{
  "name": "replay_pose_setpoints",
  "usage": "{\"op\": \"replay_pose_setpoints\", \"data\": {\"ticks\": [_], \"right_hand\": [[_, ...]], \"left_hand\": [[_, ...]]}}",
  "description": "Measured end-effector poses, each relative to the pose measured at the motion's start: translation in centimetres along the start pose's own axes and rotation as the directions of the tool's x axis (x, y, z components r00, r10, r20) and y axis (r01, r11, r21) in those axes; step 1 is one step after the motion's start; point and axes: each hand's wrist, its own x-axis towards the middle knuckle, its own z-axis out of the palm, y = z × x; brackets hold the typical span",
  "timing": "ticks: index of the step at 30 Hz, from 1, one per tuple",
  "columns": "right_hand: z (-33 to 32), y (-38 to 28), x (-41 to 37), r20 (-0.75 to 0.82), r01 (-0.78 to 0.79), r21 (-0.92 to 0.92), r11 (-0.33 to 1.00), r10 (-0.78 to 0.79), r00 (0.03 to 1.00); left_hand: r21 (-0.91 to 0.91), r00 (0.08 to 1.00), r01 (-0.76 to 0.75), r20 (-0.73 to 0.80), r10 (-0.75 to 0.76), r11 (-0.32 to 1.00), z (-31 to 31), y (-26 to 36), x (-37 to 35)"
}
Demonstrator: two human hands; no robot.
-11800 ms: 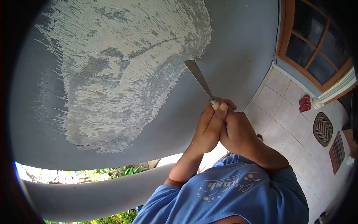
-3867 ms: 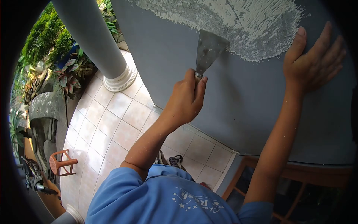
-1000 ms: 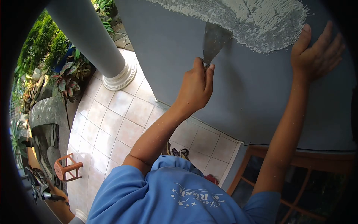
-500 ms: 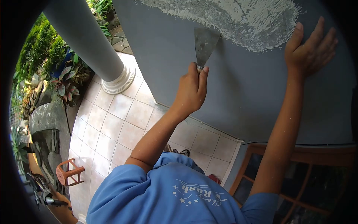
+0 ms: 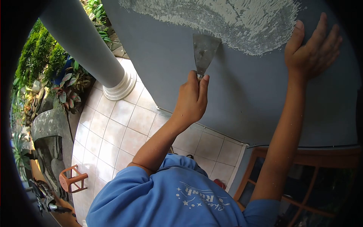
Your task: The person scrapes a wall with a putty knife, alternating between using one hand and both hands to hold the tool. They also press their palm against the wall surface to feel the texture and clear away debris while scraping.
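My left hand (image 5: 193, 96) is closed around the handle of a putty knife (image 5: 205, 52), with its wide metal blade pointing up toward the wall. The blade's top edge is near the lower border of a rough, pale patch of filler (image 5: 249, 22) on the grey wall (image 5: 159, 56); a shadow falls to the blade's right. On the right, my right hand (image 5: 312, 51) has its fingers spread against the wall, beside the patch's right end. Its palm is hidden, and nothing shows in it.
A grey round column (image 5: 87, 49) stands at the left on the tiled floor (image 5: 130, 121). Plants and rocks lie beyond it. A small orange stool (image 5: 73, 178) sits at the lower left. A wood-framed window (image 5: 310, 181) is at the lower right.
My left hand and the putty knife have moved slightly down, a little farther from the patch. The whole view has shifted slightly. My right hand keeps its spread pose on the wall.
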Motion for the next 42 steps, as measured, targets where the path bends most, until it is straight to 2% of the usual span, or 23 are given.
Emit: {"op": "replay_pose_setpoints", "data": {"ticks": [2,5,7,10,13,17,22,25,29,34,37,40,42], "right_hand": [[0.1,0.1,0.0,-0.014,0.011,0.016,1.000,-0.011,1.000],[0.2,0.4,0.0,-0.009,0.026,0.035,0.999,-0.025,1.000],[0.1,0.3,-0.3,0.009,0.015,0.029,0.999,-0.016,1.000],[-0.1,0.1,0.0,0.021,0.001,0.033,0.999,-0.002,1.000],[-0.2,-0.3,0.3,0.006,-0.026,0.049,0.998,0.026,1.000],[0.0,-0.2,0.2,0.013,-0.032,0.032,0.999,0.031,0.999],[0.0,-0.1,0.0,0.000,-0.018,0.028,0.999,0.018,1.000],[0.1,-0.1,-0.1,-0.007,-0.009,0.014,1.000,0.009,1.000],[0.3,0.4,0.0,-0.031,0.035,-0.027,0.999,-0.036,0.999],[0.4,1.9,-0.5,0.033,0.111,-0.148,0.983,-0.107,0.994],[0.5,1.6,-0.5,0.016,0.118,-0.134,0.984,-0.117,0.993],[1.1,2.3,-0.5,-0.010,0.134,-0.172,0.976,-0.137,0.990],[1.3,2.5,-0.7,-0.006,0.129,-0.210,0.969,-0.133,0.991]], "left_hand": [[-0.082,0.998,0.055,0.017,-0.053,0.995,0.3,-0.3,0.2],[-0.030,0.998,-0.056,-0.044,0.054,0.998,0.9,-0.7,1.0],[0.066,0.929,-0.316,-0.180,0.322,0.947,0.2,3.9,3.5],[-0.005,0.956,-0.277,-0.102,0.276,0.961,-1.7,9.1,5.4],[0.003,0.958,-0.274,-0.082,0.274,0.962,-0.8,4.2,3.1],[0.084,0.993,-0.113,-0.021,0.116,0.990,-0.7,0.1,0.0],[0.068,0.998,-0.055,0.000,0.055,0.996,-0.8,1.6,-0.1],[0.145,0.991,-0.127,-0.017,0.131,0.981,-0.7,0.7,0.1],[0.192,0.993,-0.103,-0.032,0.111,0.976,-0.8,1.1,0.4],[0.160,0.982,-0.177,-0.035,0.184,0.971,-0.6,2.4,-0.3],[0.204,0.977,-0.196,-0.046,0.209,0.959,-0.8,1.5,0.0],[0.022,0.995,-0.090,0.039,0.089,0.996,-2.2,0.5,0.8],[0.065,0.996,-0.086,0.038,0.083,0.994,-2.7,0.9,0.8]]}}
